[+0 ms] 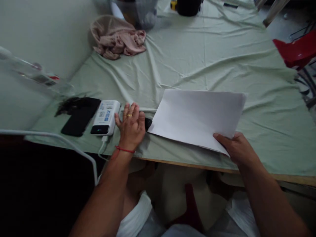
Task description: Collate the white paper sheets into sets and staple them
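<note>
My right hand (238, 147) pinches the near right corner of a sheaf of white paper (197, 115), thumb on top and fingers beneath. The sheaf's right side is raised a little off the cloth. At its near left corner, the tip of what looks like a black stapler (148, 124) meets the paper edge. My left hand (130, 126), palm down, is over the rest of this tool and hides most of it. A white power bank (106, 118) stands close to the left of that hand, with a white cable plugged in.
A black phone-like slab (80, 120) and a dark tangled item (70, 105) lie left of the power bank. Farther back are a crumpled pink cloth (118, 41), a grey bin (143, 13) and a black container (189, 7). A red chair (297, 49) stands beyond the green tablecloth (271, 125).
</note>
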Motion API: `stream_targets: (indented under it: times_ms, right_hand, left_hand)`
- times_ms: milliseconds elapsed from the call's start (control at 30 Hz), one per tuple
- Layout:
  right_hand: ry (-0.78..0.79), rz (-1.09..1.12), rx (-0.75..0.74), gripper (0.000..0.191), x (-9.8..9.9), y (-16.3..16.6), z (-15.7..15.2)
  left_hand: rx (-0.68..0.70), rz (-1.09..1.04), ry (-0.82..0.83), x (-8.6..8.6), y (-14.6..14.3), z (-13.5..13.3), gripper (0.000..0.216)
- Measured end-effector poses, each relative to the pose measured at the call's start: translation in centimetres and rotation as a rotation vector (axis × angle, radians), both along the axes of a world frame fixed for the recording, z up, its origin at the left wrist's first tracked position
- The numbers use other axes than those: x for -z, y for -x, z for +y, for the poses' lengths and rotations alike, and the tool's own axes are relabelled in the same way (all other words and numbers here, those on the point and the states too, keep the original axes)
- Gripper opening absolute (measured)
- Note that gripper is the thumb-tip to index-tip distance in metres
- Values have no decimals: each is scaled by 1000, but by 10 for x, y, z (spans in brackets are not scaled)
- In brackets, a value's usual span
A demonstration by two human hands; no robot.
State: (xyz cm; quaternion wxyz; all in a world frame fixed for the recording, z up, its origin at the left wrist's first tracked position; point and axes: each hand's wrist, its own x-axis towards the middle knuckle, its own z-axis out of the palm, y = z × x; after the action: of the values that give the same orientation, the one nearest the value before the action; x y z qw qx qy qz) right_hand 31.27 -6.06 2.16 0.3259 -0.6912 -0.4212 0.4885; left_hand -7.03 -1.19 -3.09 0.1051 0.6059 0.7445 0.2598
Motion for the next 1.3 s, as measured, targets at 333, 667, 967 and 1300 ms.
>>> stream_targets:
  times_ms: [333,667,967,1300]
  right_hand:
    - [12,8,12,46,6,3,4]
    - [-79,83,121,48,3,-1,4]
    - [-108,44,263,49,-28,-62,-1]
    - [-4,85,424,58,-27,-81,-6]
  left_hand:
    - [51,61,83,-6,-4,-3,72]
    - [-69,53,-45,-11,-21,-1,62]
    - [189,-509,-480,-18,-57,-5,49]
    - [292,-1205,255,-24,-110,5,55]
